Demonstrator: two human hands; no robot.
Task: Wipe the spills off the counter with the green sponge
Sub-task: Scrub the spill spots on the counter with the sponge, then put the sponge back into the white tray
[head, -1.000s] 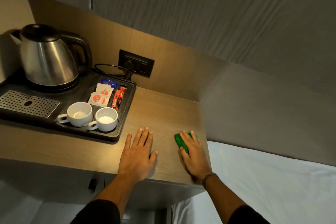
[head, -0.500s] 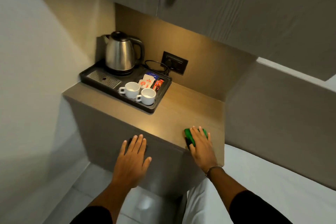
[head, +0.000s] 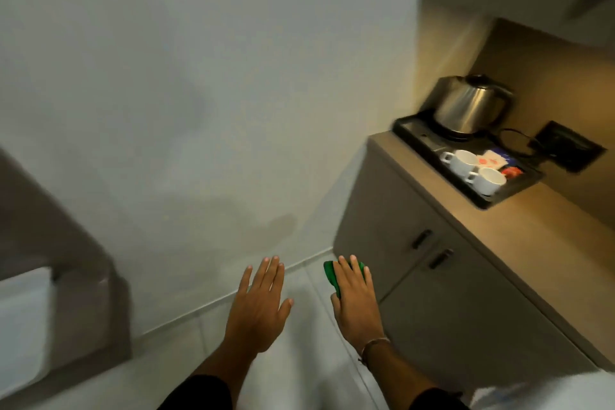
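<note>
Closest to the camera, two dark sleeves and both hands are seen held out over the pale floor. The left hand is empty, palm down, fingers spread flat. The green sponge is pinned under the flat fingers of the right hand, with a thin bracelet seen at that wrist. So the sponge is up in the air, off to the left of the cabinet and well apart from the counter.

Further back, a black tray is set on the counter's far end, with two white cups, a few sachets and a steel kettle on it. A wall socket is seen just behind, with a cord run to it.

No spill can be made out on the counter, but the whole shot is motion-blurred, so that can't be called either way.

What could go wrong: the sponge is only held by flat fingers, not a real squeeze, so it could probably be dropped on the floor. If the wipe is carried too far back, the tray could be bumped and the cups knocked.

Labels: red marks can be seen on the sachets, nothing can be read.
</note>
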